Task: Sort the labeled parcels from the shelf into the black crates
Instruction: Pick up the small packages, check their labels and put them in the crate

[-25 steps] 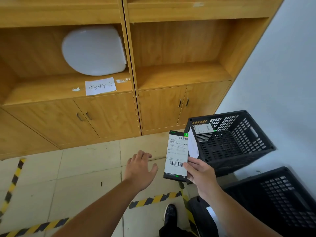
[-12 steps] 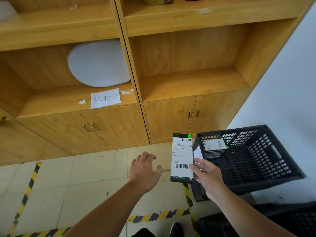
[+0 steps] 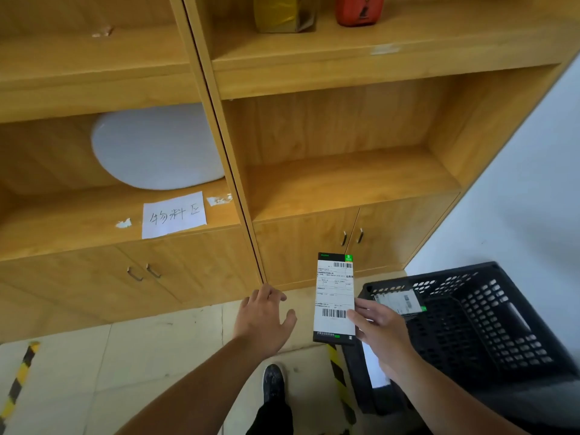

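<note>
Midway, by the look of it. Right hand pinching a flat black parcel with white barcode label, upright, beside the black perforated plastic crate at 4 o'clock, one labelled packet already inside. Left hand spread, empty. Yellow pouch and red pouch waiting at 12 o'clock on the wooden shelf.

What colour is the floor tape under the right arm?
Yellow-and-black diagonal stripes on the floor tape, clearest in the head view, beside the black crate.
</note>
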A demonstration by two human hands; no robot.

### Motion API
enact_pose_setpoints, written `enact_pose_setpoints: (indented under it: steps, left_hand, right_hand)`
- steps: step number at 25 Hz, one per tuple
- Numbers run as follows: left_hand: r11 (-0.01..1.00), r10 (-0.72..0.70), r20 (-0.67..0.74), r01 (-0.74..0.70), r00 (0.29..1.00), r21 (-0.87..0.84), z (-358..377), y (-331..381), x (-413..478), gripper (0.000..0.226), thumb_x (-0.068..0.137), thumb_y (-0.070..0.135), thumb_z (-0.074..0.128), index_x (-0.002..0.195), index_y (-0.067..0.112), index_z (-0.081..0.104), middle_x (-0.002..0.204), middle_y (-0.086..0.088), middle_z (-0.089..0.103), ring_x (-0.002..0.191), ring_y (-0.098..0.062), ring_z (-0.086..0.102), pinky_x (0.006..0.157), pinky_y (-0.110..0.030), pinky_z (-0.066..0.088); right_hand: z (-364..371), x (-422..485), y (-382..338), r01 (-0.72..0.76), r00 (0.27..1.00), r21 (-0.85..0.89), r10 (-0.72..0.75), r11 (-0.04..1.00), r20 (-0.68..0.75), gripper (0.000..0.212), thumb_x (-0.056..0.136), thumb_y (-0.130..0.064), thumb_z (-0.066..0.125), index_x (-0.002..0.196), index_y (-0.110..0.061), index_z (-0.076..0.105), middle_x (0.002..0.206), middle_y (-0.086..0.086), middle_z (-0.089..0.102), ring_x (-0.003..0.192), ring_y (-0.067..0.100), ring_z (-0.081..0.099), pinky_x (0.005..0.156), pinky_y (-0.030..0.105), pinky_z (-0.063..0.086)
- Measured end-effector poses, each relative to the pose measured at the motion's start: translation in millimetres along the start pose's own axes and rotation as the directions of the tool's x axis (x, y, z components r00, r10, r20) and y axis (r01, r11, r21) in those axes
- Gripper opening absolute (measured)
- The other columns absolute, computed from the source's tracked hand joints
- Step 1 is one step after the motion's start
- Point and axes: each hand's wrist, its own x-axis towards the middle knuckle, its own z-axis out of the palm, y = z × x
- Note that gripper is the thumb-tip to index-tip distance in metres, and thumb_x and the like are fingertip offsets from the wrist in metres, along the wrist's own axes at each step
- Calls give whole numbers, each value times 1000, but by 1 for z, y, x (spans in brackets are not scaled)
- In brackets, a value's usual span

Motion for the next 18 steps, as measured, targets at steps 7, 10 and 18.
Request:
enact_pose_setpoints:
  steps: [7,10,18]
  left_hand:
    - [983,173,60,-177,983,53,-30,-20,119,44,98,53,42,133,30,54,131,11,45,124,-12,47,109,-32,35]
    - [964,247,104,-255,963,70,-35,-6,157,43,98,53,43,132,29,55,132,9,46,124,-14,47,107,-32,37]
    - [874,449,197,-475,871,107,-27,70,235,41,99,51,45,131,27,57,133,6,48,120,-14,48,102,-31,39]
  right_hand:
    - [31,64,-32,5,991,90,7,996,-135,24,93,0,71,112,-14,75,103,7,80,94,20,78,76,37,65]
    - [28,76,-37,-3,968,128,35,992,-249,21,93,-2,72,111,-11,76,104,9,80,94,21,78,80,42,65]
    - [-26,105,-30,-24,881,261,144,965,-451,16,92,1,72,106,-7,76,98,9,80,89,22,79,73,33,64]
